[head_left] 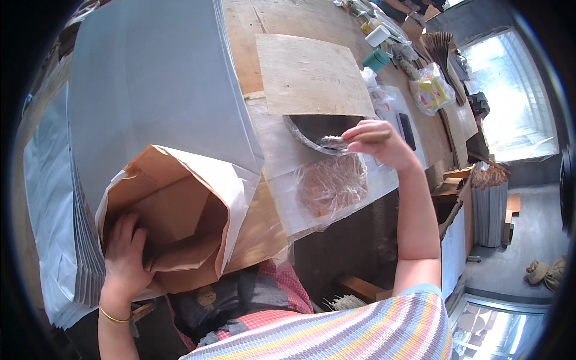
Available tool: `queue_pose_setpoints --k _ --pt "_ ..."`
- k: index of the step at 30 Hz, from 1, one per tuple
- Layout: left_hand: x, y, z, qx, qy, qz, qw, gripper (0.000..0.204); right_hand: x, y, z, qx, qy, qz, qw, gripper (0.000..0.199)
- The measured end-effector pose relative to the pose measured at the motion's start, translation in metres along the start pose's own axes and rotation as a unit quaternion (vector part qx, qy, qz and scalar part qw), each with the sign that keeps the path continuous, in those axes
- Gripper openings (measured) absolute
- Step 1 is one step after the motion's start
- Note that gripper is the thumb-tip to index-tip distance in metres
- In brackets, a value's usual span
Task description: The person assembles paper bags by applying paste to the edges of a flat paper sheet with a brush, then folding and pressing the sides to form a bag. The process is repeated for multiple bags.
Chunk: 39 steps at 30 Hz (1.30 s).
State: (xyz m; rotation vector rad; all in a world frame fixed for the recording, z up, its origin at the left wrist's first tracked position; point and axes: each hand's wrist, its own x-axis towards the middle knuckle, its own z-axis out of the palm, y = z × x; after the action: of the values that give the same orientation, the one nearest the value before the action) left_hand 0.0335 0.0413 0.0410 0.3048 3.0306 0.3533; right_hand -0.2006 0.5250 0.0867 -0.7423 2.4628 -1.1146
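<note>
A large paper sack [240, 198], white outside and brown inside, lies with its mouth gaping toward me. My left hand [127, 255] reaches over the near left rim, fingers spread against the brown inner paper; its thumb is hard to make out. To the right, my right hand [384, 143] is closed around the wooden handle of a brush [333, 142]. The pale, wet-looking bristles are over the near right side of a dark round basin [312, 127] with plastic film around its rim. A thin wooden board [315, 75] covers the basin's far part.
A plastic-wrapped brown slab [332, 185] lies before the basin. Stacked grey-white sacks [51, 198] fill the left side. Farther right are a phone [406, 131], a green cup [376, 59] and a yellow-pink package [433, 89]. Another person's hand [409, 7] shows at the far end.
</note>
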Motion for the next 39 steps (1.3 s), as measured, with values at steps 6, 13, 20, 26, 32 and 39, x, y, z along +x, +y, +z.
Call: queue_pose_setpoints --k 6,13,20,26,32,39 --pt "0.002 -0.004 -0.006 -0.025 -0.027 0.053 0.998 0.027 0.000 0.030 -0.027 0.382 0.165 0.067 0.907 0.018" --pt "-0.005 -0.015 -0.009 -0.003 -0.052 0.082 0.995 0.022 -0.006 -0.144 0.124 0.120 0.136 -0.310 0.933 0.026" --pt "-0.021 -0.021 0.001 0.011 -0.008 0.047 0.999 0.024 0.063 -0.187 0.231 -0.039 -0.065 -0.368 0.927 0.029" --pt "-0.020 -0.020 -0.006 -0.034 0.008 0.037 0.999 0.029 0.067 -0.193 0.225 -0.091 -0.096 -0.293 0.947 0.025" --pt "0.001 -0.024 -0.002 -0.191 -0.017 -0.093 0.977 0.008 0.026 -0.192 0.199 0.060 0.190 -0.181 0.963 0.010" --pt "0.021 -0.029 0.026 -0.020 0.115 -0.123 0.986 0.016 0.039 -0.189 0.260 0.104 0.116 -0.061 0.986 0.003"
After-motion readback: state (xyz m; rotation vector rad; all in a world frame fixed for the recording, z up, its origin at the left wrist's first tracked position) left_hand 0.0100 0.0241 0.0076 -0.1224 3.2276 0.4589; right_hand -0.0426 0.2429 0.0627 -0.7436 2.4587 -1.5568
